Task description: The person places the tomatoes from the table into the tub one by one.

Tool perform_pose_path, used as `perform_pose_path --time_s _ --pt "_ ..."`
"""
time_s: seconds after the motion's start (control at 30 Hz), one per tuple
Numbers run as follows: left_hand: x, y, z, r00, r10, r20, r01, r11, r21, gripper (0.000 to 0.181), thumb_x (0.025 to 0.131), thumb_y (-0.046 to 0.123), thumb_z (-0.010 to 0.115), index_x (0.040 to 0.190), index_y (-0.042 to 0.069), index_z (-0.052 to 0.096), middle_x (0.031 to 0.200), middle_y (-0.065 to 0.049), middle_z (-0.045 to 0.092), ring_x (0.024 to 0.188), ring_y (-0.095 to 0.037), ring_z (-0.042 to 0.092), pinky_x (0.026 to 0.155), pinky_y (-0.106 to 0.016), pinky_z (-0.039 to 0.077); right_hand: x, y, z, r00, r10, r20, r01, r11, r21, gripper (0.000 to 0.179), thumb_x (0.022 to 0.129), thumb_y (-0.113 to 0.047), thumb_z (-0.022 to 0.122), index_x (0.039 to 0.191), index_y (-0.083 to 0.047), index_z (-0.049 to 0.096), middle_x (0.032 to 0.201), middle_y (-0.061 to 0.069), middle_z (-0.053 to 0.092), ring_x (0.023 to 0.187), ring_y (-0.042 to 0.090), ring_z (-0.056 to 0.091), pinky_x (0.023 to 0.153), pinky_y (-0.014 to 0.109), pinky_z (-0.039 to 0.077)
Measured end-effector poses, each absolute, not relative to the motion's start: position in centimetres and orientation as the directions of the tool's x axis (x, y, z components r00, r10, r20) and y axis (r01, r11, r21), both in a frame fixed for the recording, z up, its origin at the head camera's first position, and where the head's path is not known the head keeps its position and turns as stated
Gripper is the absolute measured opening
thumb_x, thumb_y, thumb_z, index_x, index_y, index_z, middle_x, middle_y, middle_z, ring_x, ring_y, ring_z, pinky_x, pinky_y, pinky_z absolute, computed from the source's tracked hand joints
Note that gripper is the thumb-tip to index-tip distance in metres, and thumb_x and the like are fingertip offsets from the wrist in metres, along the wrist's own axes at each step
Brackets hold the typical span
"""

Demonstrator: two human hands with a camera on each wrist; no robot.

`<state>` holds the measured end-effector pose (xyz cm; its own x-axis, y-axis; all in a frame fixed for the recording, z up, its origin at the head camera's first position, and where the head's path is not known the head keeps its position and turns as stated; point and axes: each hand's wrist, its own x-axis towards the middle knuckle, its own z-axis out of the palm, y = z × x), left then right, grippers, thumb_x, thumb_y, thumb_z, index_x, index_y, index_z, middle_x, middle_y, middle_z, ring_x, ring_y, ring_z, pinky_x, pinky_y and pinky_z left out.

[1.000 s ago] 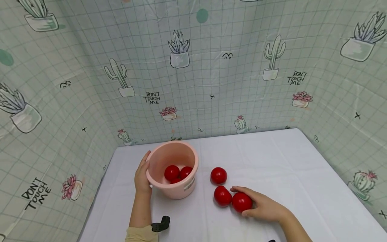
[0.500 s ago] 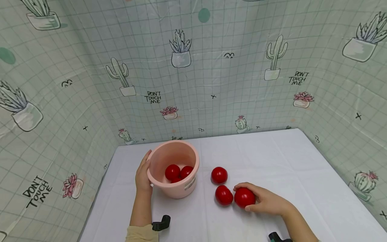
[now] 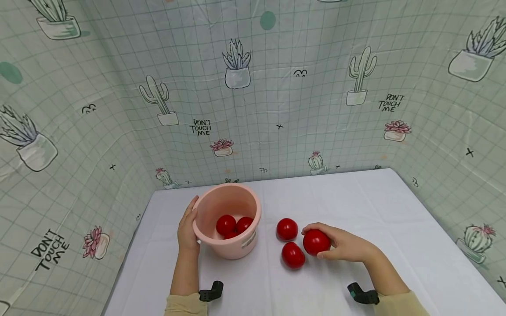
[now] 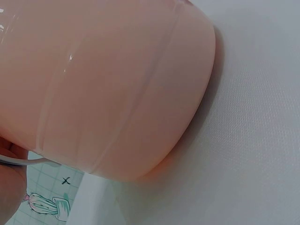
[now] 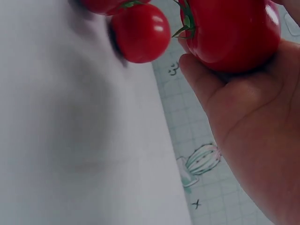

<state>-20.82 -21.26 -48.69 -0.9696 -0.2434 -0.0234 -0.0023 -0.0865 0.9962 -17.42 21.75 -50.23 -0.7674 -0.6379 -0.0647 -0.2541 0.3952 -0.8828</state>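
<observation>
My right hand grips a red tomato, fingers over its far side and thumb on the near side. In the right wrist view, the green stem of this tomato shows, and a shadow falls on the cloth. My left hand holds the left side of a pink bucket, which leans toward me. Several tomatoes lie inside it, one mostly hidden by the front rim. Left of the held tomato, two loose tomatoes sit on the table, a rear one and a nearer one.
A white cloth covers the table. Behind it and along both sides hangs a grid-patterned curtain with printed cacti. Each wrist wears a black camera mount, the left one and the right one.
My right hand has lifted the tomato up off its spot beside the nearer tomato and carried it slightly farther from me. My left hand and the bucket stay in place.
</observation>
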Motion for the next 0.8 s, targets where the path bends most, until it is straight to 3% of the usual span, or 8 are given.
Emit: perform_pose_path --time_s 0.37,0.8 --pt "-20.8 -21.3 -48.6 -0.97 -0.243 -0.016 0.003 -0.077 0.997 0.041 0.105 0.034 0.035 0.143 0.039 0.051 0.152 0.016 0.044 0.146 -0.008 0.033 0.119 -0.04 0.033 -20.5 20.8 -47.2 -0.74 -0.672 -0.038 -0.302 0.382 -0.874 0.06 0.087 -0.02 0.073 0.14 -0.027 0.045 0.138 0.004 0.051 0.123 0.031 0.052 0.09 0.026 0.055" --pt "-20.8 -21.2 -48.6 -0.969 -0.246 -0.015 -0.001 -0.059 0.998 0.042 0.104 0.034 0.035 0.143 0.039 0.051 0.153 0.016 0.044 0.145 -0.009 0.033 0.119 -0.041 0.033 -23.7 19.1 -43.1 -0.665 -0.746 0.018 -0.384 0.321 -0.866 0.058 0.089 -0.015 0.071 0.14 -0.024 0.045 0.139 0.003 0.051 0.122 0.026 0.055 0.094 0.03 0.055"
